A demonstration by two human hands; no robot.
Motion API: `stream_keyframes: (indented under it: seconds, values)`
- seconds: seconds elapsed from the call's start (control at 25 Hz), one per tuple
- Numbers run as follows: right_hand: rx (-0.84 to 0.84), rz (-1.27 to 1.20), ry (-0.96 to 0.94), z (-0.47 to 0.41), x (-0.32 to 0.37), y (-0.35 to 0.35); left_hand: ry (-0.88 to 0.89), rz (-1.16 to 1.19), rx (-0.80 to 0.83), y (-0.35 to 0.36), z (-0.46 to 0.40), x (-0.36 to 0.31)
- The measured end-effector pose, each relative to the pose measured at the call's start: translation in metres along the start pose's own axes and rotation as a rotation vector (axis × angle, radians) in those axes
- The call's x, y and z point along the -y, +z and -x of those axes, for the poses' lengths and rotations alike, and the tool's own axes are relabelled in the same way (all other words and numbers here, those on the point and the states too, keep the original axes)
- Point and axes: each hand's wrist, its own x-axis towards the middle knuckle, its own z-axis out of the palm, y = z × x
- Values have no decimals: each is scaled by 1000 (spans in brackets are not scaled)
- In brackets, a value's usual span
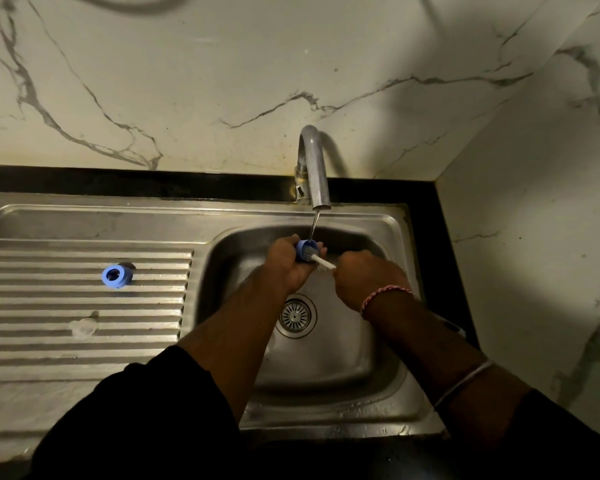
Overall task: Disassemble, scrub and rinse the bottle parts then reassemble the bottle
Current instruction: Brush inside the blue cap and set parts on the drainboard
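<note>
1. Biggest thing on my feed is the marble wall (222,81), white with grey veins, wrapping round the corner on the right.
2. Below that there's the steel sink (400,223), with a ribbed draining board (49,344) on its left and the drain strainer (295,316) down in the bowl.
3. The curved tap (315,168) sits at the back edge, with a thin stream of water (314,226) running out of it.
4. My left hand (286,263) is over the bowl, fingers wrapped round a small blue bottle part (305,250) held right under the stream.
5. My right hand (366,273) is closed round the handle end of a white brush stick (323,262), and its far end pokes into that blue part. There's a red and white thread band on that wrist.
6. A blue ring (117,276) rests on the draining board, well apart from the hands.
7. Nearer me on the board is a small clear piece (83,326); honestly can't tell what it is.
</note>
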Motion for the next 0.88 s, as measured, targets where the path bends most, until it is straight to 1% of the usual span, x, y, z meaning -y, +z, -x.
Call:
stream_keyframes:
  seconds: [0.08, 0.16, 0.28, 0.36, 0.44, 0.56, 0.68, 0.8, 0.88]
  values:
    - [-22, 18, 6, 3, -3, -1, 0, -49, 4, 2, 1, 0]
    - [-18, 45, -35, 8, 0, 1, -33, -57, 20, 5, 0, -3]
    - [-46, 32, -5, 5, -2, 3, -9, -128, 23, 6, 3, -9]
    - [-59, 59, -33, 8, 0, 2, -12, -173, 33, 3, 3, -10]
    - [-41, 76, -77, 11, 2, 2, -23, -153, 22, 3, 1, -12]
    - [-49, 39, -51, 8, -3, -1, 11, -144, 16, 1, 4, -15]
    - [-30, 75, -103, 14, 0, 2, -14, -151, 15, -4, 5, -12]
    - [-36, 58, -50, 10, -5, 2, -9, -178, 33, -5, 6, -10]
    - [-51, 73, -72, 11, -3, 1, -32, -178, 58, -4, 8, -8]
